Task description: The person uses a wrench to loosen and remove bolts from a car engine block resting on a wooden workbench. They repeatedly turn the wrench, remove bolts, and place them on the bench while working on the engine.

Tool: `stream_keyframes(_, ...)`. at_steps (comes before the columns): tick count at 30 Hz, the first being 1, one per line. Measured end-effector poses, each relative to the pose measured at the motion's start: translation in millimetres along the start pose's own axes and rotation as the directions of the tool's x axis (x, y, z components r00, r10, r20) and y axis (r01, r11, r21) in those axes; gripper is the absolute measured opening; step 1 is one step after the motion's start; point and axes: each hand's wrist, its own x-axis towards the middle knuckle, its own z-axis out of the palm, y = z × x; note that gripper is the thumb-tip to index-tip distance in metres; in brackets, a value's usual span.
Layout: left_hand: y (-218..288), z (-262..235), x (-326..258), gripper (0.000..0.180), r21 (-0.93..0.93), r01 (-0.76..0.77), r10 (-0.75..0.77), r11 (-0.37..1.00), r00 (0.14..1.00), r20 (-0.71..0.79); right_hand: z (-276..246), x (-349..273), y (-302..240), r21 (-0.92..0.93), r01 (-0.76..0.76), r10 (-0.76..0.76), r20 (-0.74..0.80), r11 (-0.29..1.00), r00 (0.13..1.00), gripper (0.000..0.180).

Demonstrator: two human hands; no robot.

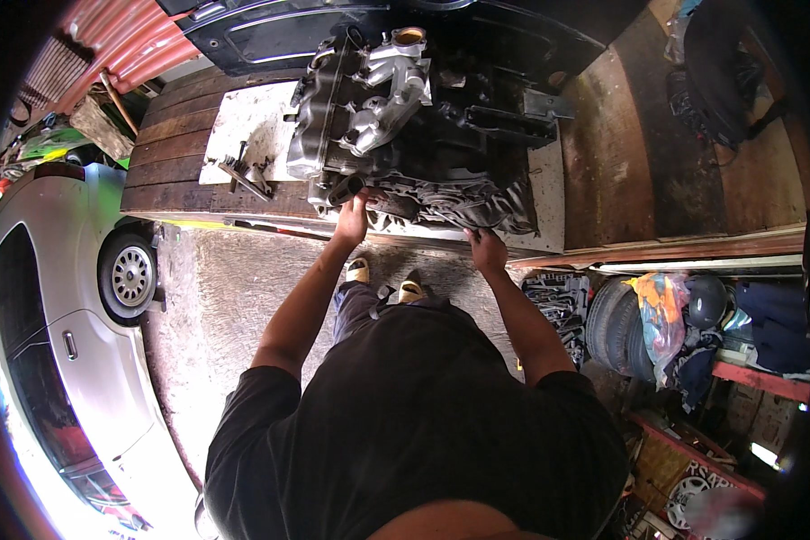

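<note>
A car engine (360, 117) lies on a white board on the wooden bench, with a silver intake manifold (396, 94) on top. At its near left corner, my left hand (352, 220) is closed round a dark, tube-like part (345, 190) with a round opening. My right hand (486, 250) is at the engine's near side, close to the bench edge. Its fingers are pinched together, and what they hold is too small to make out. Greasy dark parts (459, 205) fill the space between the two hands.
Several metal tools and loose parts (247, 171) lie on the white board (220, 135) left of the engine. A silver car (81, 270) stands at left. Low at right are a tool case (556, 301), tires (607, 328) and plastic bags (661, 310). A black bag (715, 72) rests farther back.
</note>
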Motion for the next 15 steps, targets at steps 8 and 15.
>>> stream_keyframes(8, 2, 0, 0, 0.062, -0.017, 0.047, -0.047, 0.999, 0.999, 0.023, -42, 16, -12, -0.263, 0.256, -0.251, 0.056, 0.930, 0.967, 0.043)
stream_keyframes(15, -16, 1, 5, 0.060, -0.063, 0.002, 0.000, 0.998, 0.999, 0.038, -85, 26, -63, -0.472, 0.554, -0.499, 0.249, 0.686, 0.830, 0.015)
